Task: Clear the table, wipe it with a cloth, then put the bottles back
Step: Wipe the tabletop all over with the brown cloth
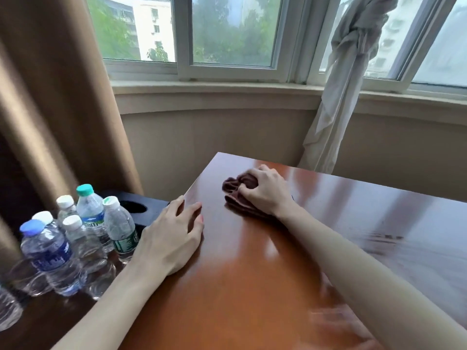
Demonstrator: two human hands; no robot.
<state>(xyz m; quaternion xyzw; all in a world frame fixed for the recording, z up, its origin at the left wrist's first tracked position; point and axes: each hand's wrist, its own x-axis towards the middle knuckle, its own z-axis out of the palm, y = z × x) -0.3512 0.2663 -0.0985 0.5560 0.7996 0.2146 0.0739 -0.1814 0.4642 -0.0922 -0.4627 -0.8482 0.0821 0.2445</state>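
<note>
The right hand (265, 192) is curled over a bunched dark cloth (236, 188), which is gripped and pressed down on the surface (252, 274). The left hand (174, 236) is laid near the left edge of the surface, on the near side of the cloth, fingers spread and fairly straight, with nothing held; it appears to be used as a brace.

The cloth lies toward the far left corner of the surface, close to the far edge. No bottles are seen on the surface anywhere round the cloth. The bottles (75, 238) are gathered upright in a cluster well to the left of the cloth, beyond the left hand, on a lower dark stand (63, 317) beside the surface. Just behind them, still left of the cloth, a dark box (141, 205) with an oval opening is seen. A brown curtain (50, 97) hangs farther left, and a window (227, 34) with a knotted pale curtain (353, 72) is set beyond the cloth.

The clearing is judged done and the wiping step to be in hand. The right half of the surface, away from the cloth, is blurred, so how much has been wiped cannot be told. The next move would call for the cloth to be kept flat under steady pressure and drawn across the remaining surface in overlapping strokes, before the bottles are fetched back.
</note>
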